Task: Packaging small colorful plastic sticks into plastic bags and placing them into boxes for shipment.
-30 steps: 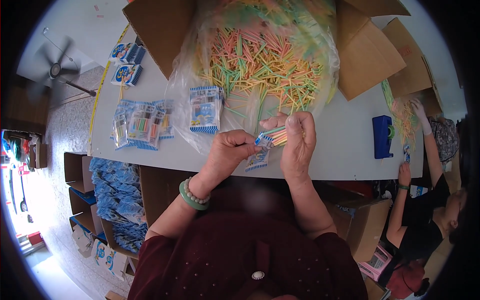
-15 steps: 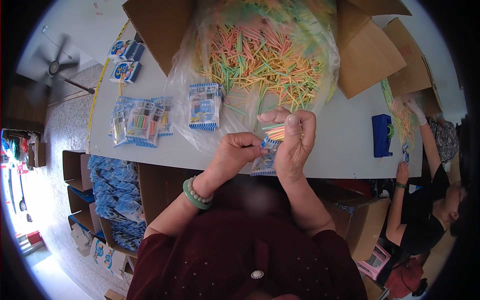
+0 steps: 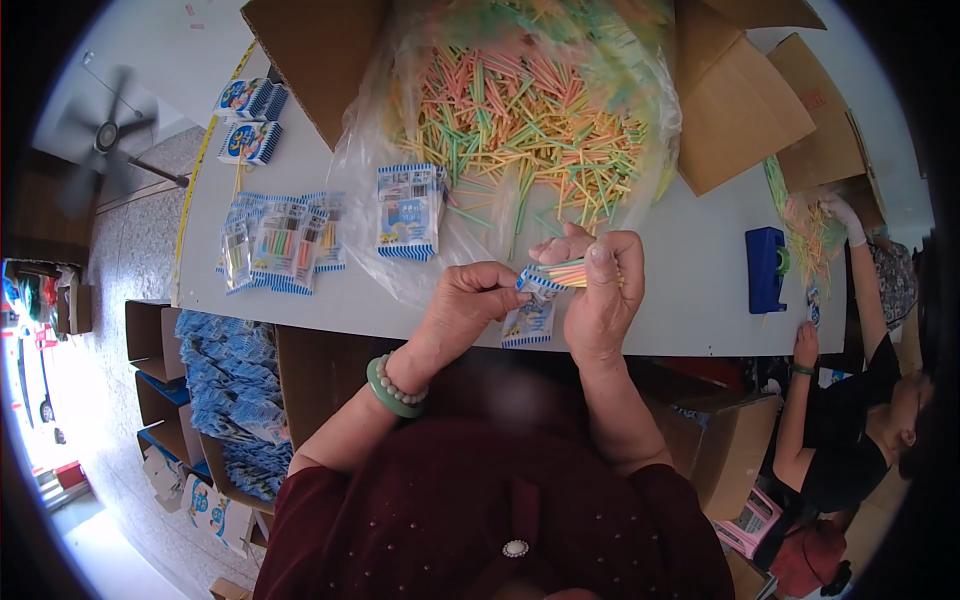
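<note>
My left hand (image 3: 468, 300) pinches the edge of a small blue-and-white plastic packet (image 3: 530, 318) over the table's near edge. A bundle of thin pastel candy-like sticks (image 3: 568, 272) lies in the curled fingers of my right hand (image 3: 605, 295). The left ends of the sticks are inside the packet's mouth, and their right ends rest against my right fingers and thumb. Just beyond my hands, a heap of pink, yellow and green sticks (image 3: 530, 120) spills from a clear plastic bag (image 3: 365, 200). A stack of flat packets (image 3: 408, 212) sits left of the heap.
Filled packets (image 3: 285, 240) lie at the table's left, with two small packs (image 3: 250, 142) behind. A blue tape dispenser (image 3: 766, 270) stands at right, near a co-worker's arms (image 3: 865, 270). Below the table's left edge is a carton of blue packets (image 3: 235, 390). Cardboard flaps (image 3: 740, 110) flank the heap.
My right hand has shifted slightly right and down, turning the sticks toward the packet. Their left ends have gone into its mouth. My left hand keeps its pinch.
</note>
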Available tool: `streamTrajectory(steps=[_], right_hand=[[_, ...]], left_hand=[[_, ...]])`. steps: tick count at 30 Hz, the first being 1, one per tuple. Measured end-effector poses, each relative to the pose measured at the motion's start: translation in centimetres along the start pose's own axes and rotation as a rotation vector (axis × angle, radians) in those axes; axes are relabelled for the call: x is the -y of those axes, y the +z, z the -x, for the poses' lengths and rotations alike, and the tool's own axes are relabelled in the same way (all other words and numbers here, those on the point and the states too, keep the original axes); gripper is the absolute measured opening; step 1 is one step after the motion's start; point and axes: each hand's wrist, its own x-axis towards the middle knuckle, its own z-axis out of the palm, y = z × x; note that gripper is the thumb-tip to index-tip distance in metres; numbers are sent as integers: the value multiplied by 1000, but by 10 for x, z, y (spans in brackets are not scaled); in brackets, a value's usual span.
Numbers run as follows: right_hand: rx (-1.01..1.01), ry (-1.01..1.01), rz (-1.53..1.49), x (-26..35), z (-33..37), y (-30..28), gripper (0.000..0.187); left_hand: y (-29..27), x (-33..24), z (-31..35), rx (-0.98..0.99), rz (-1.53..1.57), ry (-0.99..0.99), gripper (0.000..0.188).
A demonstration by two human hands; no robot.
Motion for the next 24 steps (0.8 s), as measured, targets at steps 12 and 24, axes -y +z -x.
streamTrajectory(steps=[12,24], right_hand=[[198,298,41,-1,-2,-4,27],[308,123,158,-8,-9,-3,29]], left_hand=[[-2,5,1,7,-73,158,8],[15,-10,-17,35,-156,396,21]])
